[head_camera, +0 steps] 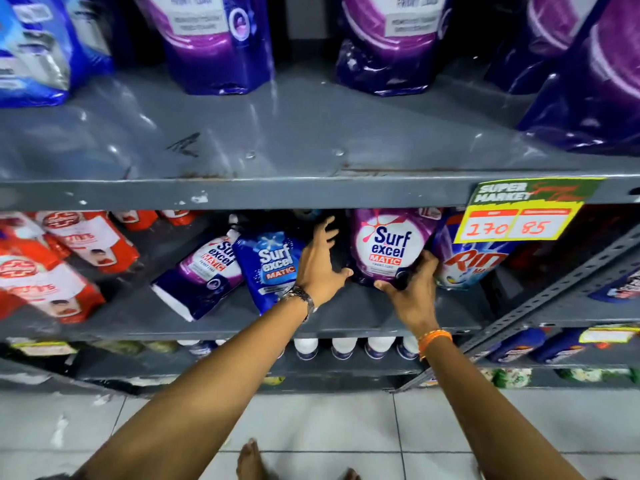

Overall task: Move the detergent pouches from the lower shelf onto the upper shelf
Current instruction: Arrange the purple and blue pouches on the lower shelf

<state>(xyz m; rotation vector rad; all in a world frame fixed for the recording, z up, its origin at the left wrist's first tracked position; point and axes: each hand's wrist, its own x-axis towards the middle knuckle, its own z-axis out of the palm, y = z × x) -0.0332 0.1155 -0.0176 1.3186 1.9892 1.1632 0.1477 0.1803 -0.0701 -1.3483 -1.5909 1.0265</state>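
A purple Surf Excel pouch [389, 247] stands upright on the lower shelf [346, 313]. My right hand [412, 289] grips its bottom right corner. My left hand [320, 261] is spread open at the pouch's left edge, thumb touching its lower left side. A blue Surf Excel pouch [272, 268] leans just left of my left hand, and another purple pouch [204, 275] lies tilted beside it. The grey upper shelf [277, 147] carries several purple pouches [218, 43] at the back, with bare metal in front.
A Rin pouch [471, 261] stands right of the held pouch. Red packs [52, 268] fill the lower shelf's left end. A yellow price tag [519, 213] hangs from the upper shelf's edge. A slanted metal brace [554, 282] runs at the right. White bottles [346, 348] sit below.
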